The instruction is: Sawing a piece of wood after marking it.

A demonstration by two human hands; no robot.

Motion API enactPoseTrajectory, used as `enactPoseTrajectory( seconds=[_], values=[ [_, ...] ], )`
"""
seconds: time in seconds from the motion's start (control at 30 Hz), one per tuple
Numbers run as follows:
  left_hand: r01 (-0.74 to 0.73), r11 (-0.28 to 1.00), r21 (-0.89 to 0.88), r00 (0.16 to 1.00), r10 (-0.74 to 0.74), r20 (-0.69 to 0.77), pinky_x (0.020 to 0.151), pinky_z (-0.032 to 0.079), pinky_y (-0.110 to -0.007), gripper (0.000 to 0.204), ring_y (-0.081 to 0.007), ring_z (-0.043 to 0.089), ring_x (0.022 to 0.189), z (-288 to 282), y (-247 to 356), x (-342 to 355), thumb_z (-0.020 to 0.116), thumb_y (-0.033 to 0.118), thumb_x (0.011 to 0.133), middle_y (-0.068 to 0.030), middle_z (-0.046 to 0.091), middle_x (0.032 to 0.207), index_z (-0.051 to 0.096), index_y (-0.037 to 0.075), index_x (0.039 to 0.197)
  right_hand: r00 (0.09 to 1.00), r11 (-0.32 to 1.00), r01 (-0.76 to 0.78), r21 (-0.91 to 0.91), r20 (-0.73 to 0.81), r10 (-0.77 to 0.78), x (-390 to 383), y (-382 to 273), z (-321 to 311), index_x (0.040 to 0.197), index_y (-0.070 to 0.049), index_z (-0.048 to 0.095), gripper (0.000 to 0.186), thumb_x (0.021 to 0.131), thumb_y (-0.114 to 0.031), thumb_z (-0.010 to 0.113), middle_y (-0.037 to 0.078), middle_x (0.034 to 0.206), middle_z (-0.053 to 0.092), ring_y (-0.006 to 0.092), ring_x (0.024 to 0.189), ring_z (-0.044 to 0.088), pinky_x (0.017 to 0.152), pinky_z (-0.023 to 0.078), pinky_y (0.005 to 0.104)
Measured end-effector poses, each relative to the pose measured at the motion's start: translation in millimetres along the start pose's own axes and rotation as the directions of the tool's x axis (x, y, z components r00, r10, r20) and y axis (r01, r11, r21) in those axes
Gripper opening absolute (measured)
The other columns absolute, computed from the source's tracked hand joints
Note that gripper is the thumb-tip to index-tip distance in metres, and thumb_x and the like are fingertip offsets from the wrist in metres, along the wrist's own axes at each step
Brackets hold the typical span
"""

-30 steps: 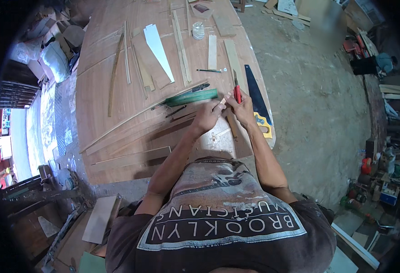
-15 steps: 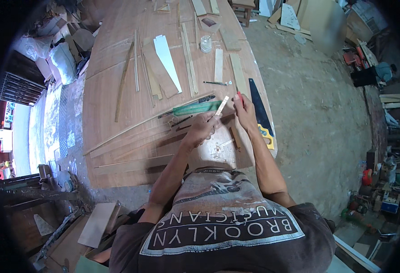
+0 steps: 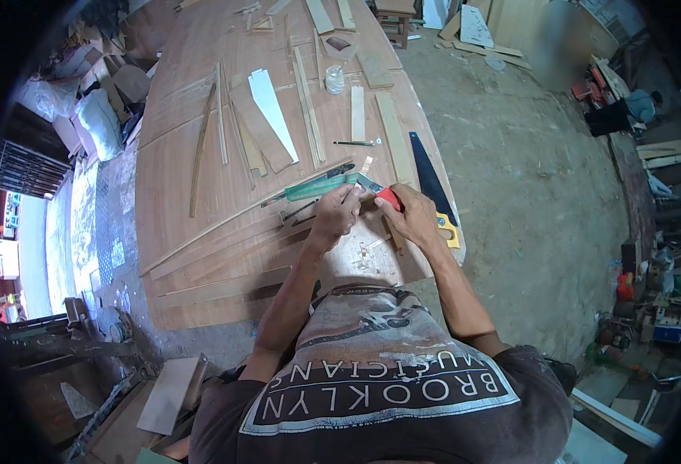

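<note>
While both forearms rise from the lower edge toward the middle of the frame, the left hand point(image 3: 336, 217) closes its fingers on a small pale wooden piece point(image 3: 354, 188) just above the knuckles, and the right hand point(image 3: 412, 218) wraps shut around a red-handled knife point(image 3: 384, 196) whose blade points up and left toward that piece. Both hands sit close together, almost touching, over the near right part of the large plywood workbench point(image 3: 178, 178). Pale shavings point(image 3: 365, 254) lie on the bench directly below the hands. Just left of the wooden piece a green-handled tool point(image 3: 315, 188) lies across the bench, next to a long thin strip point(image 3: 240, 216) slanting down to the left. To the right of the right hand, a black handsaw with a yellow handle point(image 3: 432, 185) lies along the bench's edge. Higher up, near the top centre, a white tapered board point(image 3: 272, 113) and a small clear jar point(image 3: 334, 80) rest among loose slats.
</note>
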State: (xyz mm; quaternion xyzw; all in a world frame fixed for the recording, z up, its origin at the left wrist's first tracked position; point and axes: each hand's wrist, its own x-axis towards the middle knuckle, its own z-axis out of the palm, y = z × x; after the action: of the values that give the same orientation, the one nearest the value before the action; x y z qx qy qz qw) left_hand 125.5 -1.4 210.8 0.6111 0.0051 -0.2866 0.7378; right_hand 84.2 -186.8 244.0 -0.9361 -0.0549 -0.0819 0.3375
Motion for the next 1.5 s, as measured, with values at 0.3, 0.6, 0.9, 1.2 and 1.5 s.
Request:
enactPoseTrajectory(
  seconds=[0.3, 0.6, 0.9, 1.2, 1.5],
  values=[
    [-0.069, 0.997, 0.019, 0.997, 0.068, 0.045, 0.040, 0.033, -0.018, 0.027, -0.0025, 0.041, 0.048, 12, 2, -5, 0.050, 0.021, 0.097, 0.0026, 0.049, 0.065, 0.058, 0.003, 0.115, 1.000, 0.993, -0.018, -0.117, 0.002, 0.018, -2, 8, -12, 0.088, -0.003, 0.063, 0.040, 0.087, -0.043, 0.062, 0.017, 0.077, 0.063, 0.0353, 0.073, 0.063, 0.062, 0.048, 0.0431],
    [-0.059, 0.998, 0.032, 0.994, 0.056, 0.092, 0.049, 0.042, -0.019, 0.023, -0.0057, 0.051, 0.056, 7, 8, -4, 0.051, 0.019, 0.097, -0.0028, 0.061, 0.079, 0.058, 0.000, 0.109, 0.998, 0.989, 0.060, -0.134, 0.012, -0.059, 2, 8, -13, 0.088, -0.004, 0.063, 0.040, 0.087, -0.044, 0.061, 0.015, 0.078, 0.063, 0.0341, 0.072, 0.064, 0.061, 0.049, 0.0425],
    [-0.228, 0.962, 0.150, 0.972, 0.233, -0.012, 0.064, 0.048, -0.026, 0.024, -0.0112, 0.061, 0.071, 13, 4, 3, 0.049, 0.019, 0.099, -0.0080, 0.067, 0.082, 0.059, -0.002, 0.099, 0.997, 0.979, 0.050, -0.195, 0.061, -0.039, 9, 0, -14, 0.091, -0.005, 0.063, 0.039, 0.087, -0.044, 0.059, 0.014, 0.080, 0.064, 0.0346, 0.075, 0.064, 0.063, 0.050, 0.0438],
    [-0.309, 0.724, 0.617, 0.827, 0.525, -0.203, 0.060, 0.044, -0.038, 0.032, -0.0322, 0.059, 0.062, 17, -5, 7, 0.057, 0.030, 0.093, -0.0201, 0.059, 0.070, 0.060, 0.000, 0.080, 0.994, 0.967, 0.092, -0.239, -0.042, -0.105, 12, 4, -4, 0.087, -0.005, 0.062, 0.040, 0.086, -0.045, 0.061, 0.012, 0.074, 0.062, 0.0327, 0.061, 0.063, 0.053, 0.047, 0.0411],
    [-0.256, 0.725, 0.639, 0.834, 0.500, -0.232, 0.060, 0.044, -0.037, 0.030, -0.0244, 0.057, 0.063, 25, 9, 6, 0.058, 0.027, 0.092, -0.0242, 0.058, 0.074, 0.061, -0.001, 0.084, 0.997, 0.940, 0.072, -0.332, 0.019, -0.069, 19, 3, -13, 0.091, -0.007, 0.062, 0.036, 0.087, -0.043, 0.058, 0.011, 0.079, 0.064, 0.0326, 0.065, 0.065, 0.054, 0.051, 0.0408]
  ],
)
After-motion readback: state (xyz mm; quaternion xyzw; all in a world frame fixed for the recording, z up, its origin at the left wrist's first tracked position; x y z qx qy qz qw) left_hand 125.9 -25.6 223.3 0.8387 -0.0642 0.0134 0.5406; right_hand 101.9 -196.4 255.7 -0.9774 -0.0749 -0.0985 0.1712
